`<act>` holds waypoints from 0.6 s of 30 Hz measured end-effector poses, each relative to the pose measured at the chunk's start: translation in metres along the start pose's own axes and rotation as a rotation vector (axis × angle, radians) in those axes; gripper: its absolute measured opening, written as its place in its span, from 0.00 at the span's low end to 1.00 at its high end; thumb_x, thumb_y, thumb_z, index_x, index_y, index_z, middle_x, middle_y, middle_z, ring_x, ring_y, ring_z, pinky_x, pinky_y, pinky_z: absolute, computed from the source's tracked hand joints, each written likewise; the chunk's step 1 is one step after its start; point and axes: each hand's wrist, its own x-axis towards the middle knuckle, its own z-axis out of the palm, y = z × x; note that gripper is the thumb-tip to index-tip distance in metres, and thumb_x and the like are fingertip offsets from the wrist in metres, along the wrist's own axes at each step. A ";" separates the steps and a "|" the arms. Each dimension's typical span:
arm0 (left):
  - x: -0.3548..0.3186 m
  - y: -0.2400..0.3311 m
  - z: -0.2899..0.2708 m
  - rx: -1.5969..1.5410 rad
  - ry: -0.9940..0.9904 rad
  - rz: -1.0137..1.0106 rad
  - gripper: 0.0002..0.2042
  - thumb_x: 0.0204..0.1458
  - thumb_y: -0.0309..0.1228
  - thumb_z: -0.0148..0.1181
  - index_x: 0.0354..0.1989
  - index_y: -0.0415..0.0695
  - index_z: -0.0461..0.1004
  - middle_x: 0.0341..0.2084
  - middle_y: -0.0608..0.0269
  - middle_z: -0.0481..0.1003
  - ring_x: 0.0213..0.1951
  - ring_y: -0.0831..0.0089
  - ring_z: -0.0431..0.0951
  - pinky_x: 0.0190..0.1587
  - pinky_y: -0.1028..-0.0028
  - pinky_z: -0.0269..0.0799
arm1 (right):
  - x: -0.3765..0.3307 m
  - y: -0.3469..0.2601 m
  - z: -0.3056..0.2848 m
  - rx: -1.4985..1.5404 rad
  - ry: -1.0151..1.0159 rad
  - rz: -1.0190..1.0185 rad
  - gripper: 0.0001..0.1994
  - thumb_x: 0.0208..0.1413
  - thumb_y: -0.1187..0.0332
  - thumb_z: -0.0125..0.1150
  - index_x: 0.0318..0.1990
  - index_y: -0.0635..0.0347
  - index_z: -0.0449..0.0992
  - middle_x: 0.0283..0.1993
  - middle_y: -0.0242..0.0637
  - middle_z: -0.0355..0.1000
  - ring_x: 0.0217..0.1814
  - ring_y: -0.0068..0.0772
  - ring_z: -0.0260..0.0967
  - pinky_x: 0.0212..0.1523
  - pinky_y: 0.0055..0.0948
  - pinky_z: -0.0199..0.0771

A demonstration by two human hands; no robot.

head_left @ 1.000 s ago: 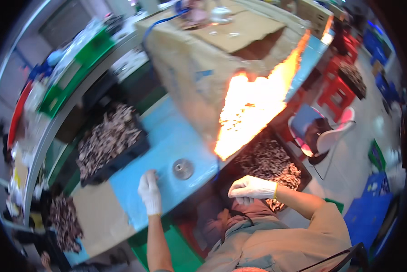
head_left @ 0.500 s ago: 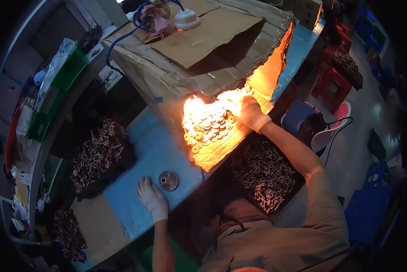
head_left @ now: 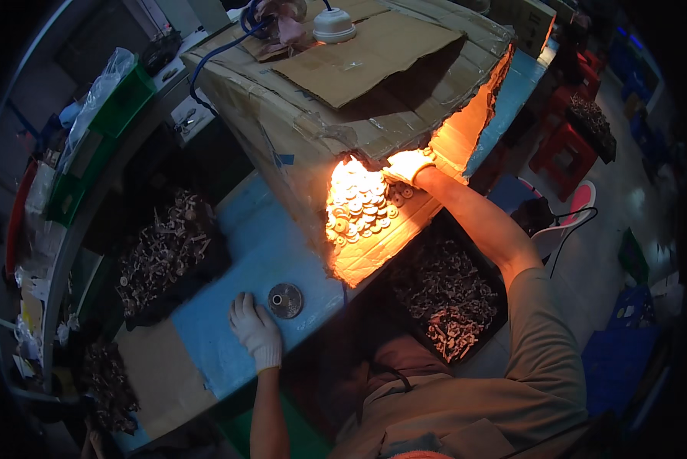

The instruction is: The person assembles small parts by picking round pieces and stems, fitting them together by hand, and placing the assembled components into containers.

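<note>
A: Two gloved hands: what has each got?
B: Left hand (head_left: 256,335) lies flat, holding nothing, beside a round metal disc (head_left: 285,300). Right hand (head_left: 407,165) reaches onto pale round pieces (head_left: 359,205) inside the lit cardboard box (head_left: 343,92); its grip can't be told.

- The small round parts (head_left: 361,203) lie in a loose heap under strong orange light, just inside the torn opening of a big cardboard box. They look like pale discs, many with a darker middle, spread flat and overlapping on the lit cardboard floor.
- A few discs sit apart at the heap's right edge, right by the gloved right hand (head_left: 406,165), which rests among them with the fingers curled down.
- The round metal piece (head_left: 285,300) lies flat on the blue tabletop, well apart from the heap. It is grey, disc-shaped, with a darker centre, and sits just beside the fingertips of the gloved left hand (head_left: 256,330), which lies palm-down.
</note>
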 end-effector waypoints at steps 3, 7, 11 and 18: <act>-0.001 -0.001 0.002 0.002 0.000 -0.007 0.18 0.64 0.30 0.54 0.60 0.40 0.74 0.64 0.50 0.72 0.69 0.45 0.67 0.73 0.48 0.57 | -0.002 -0.003 -0.002 -0.016 0.002 -0.003 0.24 0.71 0.46 0.48 0.64 0.48 0.77 0.64 0.38 0.74 0.64 0.42 0.72 0.66 0.42 0.68; -0.001 -0.001 0.003 0.008 -0.001 -0.014 0.18 0.64 0.30 0.53 0.60 0.40 0.74 0.64 0.50 0.72 0.69 0.46 0.67 0.74 0.48 0.56 | -0.006 -0.010 -0.006 -0.035 0.008 -0.007 0.26 0.72 0.45 0.47 0.68 0.46 0.75 0.70 0.37 0.72 0.71 0.42 0.69 0.72 0.41 0.65; -0.001 -0.004 0.003 0.011 0.002 -0.003 0.18 0.64 0.30 0.53 0.61 0.40 0.74 0.65 0.50 0.72 0.69 0.46 0.66 0.74 0.48 0.55 | -0.005 -0.012 -0.006 -0.028 0.028 -0.012 0.28 0.72 0.44 0.46 0.71 0.45 0.73 0.75 0.35 0.70 0.75 0.42 0.67 0.76 0.40 0.63; -0.001 -0.003 0.002 0.008 -0.007 -0.009 0.18 0.64 0.30 0.53 0.61 0.40 0.74 0.65 0.51 0.72 0.69 0.46 0.66 0.75 0.48 0.55 | -0.002 -0.023 -0.009 0.004 0.092 0.004 0.27 0.71 0.46 0.48 0.70 0.45 0.73 0.74 0.35 0.70 0.74 0.42 0.68 0.74 0.40 0.64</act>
